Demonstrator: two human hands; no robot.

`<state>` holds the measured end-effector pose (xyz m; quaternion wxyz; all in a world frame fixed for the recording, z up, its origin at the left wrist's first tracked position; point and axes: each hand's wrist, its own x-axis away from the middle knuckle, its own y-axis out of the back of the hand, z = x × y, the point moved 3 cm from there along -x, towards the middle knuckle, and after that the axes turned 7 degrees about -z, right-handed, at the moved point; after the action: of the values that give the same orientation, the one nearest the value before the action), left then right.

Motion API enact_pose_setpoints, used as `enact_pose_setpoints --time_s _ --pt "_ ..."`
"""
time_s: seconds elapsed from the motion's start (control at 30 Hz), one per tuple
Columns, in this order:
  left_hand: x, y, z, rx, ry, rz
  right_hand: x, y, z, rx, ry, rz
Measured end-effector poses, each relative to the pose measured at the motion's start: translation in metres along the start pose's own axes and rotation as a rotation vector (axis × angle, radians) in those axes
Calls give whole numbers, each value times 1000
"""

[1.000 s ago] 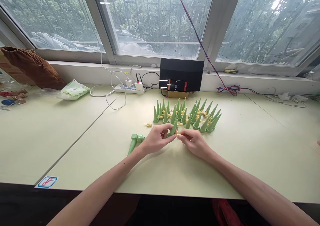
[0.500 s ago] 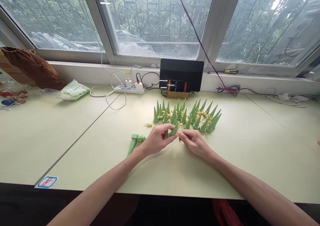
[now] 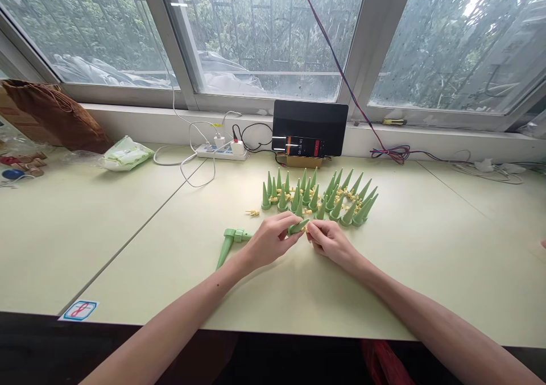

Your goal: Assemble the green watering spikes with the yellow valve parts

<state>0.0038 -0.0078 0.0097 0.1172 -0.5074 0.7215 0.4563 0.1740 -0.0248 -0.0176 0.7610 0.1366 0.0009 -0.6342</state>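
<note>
Between the fingers of my left hand is a green cone, tilted with its tip to the right. My right hand pinches a small yellow piece close against the cone; most of it is hidden by fingertips. Just beyond both hands stand several upright green cones in clusters, with small yellow pieces lying among them. Left of my left hand, a green part with a spike and a side fitting lies on the table. One loose yellow piece rests behind it.
A black tablet leans at the window sill, with a phone in front. To its left are a power strip with white cables and a wipes packet. A brown cloth bag sits far left. Red-blue wires lie right.
My left hand has tipped the cone from leaning upward to nearly lying flat, pointing right. My right hand has shifted very slightly, still at the yellow piece.
</note>
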Motion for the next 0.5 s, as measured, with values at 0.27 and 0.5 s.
enact_pose_setpoints --time_s 0.27,0.5 --pt "2 0 0 -47 -145 21 -1 0 -3 -83 -52 28" --pt "4 0 0 -77 -198 27 0 -2 -2 -133 -88 57"
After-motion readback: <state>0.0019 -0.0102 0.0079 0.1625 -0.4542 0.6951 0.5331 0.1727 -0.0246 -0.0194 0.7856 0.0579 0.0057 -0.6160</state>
